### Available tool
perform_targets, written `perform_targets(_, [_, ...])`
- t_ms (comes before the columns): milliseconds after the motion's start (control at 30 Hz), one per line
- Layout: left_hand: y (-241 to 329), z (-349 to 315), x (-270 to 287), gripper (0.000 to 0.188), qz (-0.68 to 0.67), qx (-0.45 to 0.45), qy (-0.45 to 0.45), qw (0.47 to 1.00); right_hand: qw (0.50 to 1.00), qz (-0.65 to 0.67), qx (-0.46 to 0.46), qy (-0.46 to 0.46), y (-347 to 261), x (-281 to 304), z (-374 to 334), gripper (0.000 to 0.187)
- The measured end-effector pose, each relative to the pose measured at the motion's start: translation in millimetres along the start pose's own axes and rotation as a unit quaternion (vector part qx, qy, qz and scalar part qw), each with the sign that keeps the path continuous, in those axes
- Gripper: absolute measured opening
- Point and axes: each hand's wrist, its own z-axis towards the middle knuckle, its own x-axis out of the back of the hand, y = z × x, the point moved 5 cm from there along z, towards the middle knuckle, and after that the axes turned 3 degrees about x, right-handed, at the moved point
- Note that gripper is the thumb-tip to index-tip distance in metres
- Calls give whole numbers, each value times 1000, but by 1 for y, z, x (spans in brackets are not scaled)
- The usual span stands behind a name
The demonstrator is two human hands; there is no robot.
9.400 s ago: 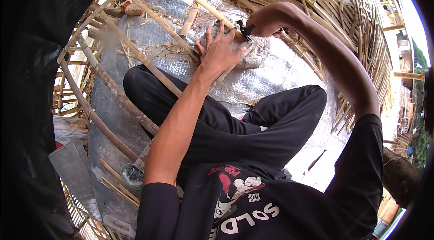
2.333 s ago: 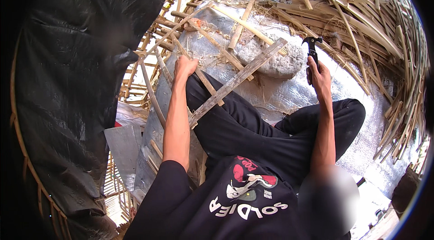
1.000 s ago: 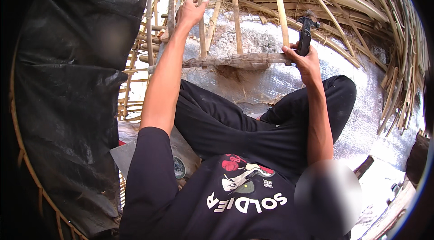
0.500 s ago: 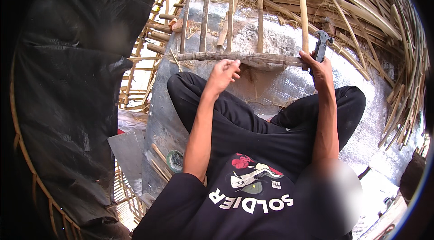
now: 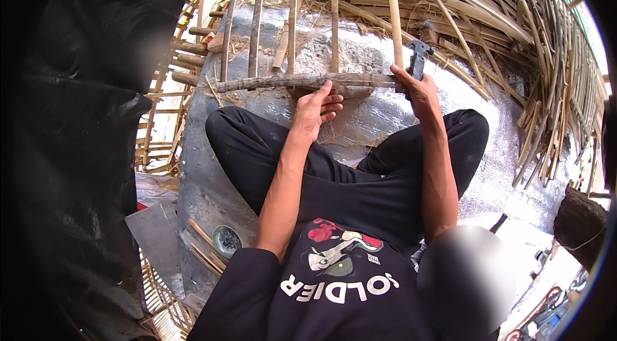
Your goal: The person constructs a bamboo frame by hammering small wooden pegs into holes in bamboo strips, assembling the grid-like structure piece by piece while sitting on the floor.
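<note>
The slatted wooden frame lies just beyond the person's crossed legs, its near crossbar running left to right; a couple of seconds ago that bar slanted over the left thigh, and the turn seems to put one whole edge within reach of both hands. The left hand has come down from the bars to the crossbar's middle, fingers loosely parted, thumb up against the wood or just in front of it (which of the two, I cannot tell). The right hand wraps around a black hammer, head upward, with its thumb by the corner where the crossbar meets a paler bar; holding the tool probably leaves that hand little freedom at the joint. Between the legs and the crossbar, silvery mat gives modest room. Behind the crossbar sits a rough grey stone; whether it bears the frame's weight is unclear. Left of the outermost bar only a narrow margin separates the frame from a bamboo lattice. Farther off, split bamboo crowds the right, so sideways swings look tight there.
</note>
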Motion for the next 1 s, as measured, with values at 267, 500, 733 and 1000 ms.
perform_targets(267, [3, 0, 0, 42, 27, 44, 18, 999, 999, 41, 20, 17, -5, -4, -2, 38])
perform_targets(500, [-3, 5, 2, 38, -16, -8, 36, 999, 995, 6, 61, 75, -10, -3, -6, 41])
perform_targets(733, [1, 5, 5, 34, -49, -73, 31, 996, 990, 62, 120, 40, -18, -10, -6, 38])
perform_targets(1000, [4, 6, 0, 29, -147, -73, -45, 985, 992, 97, 74, 27, -21, -21, -14, 35])
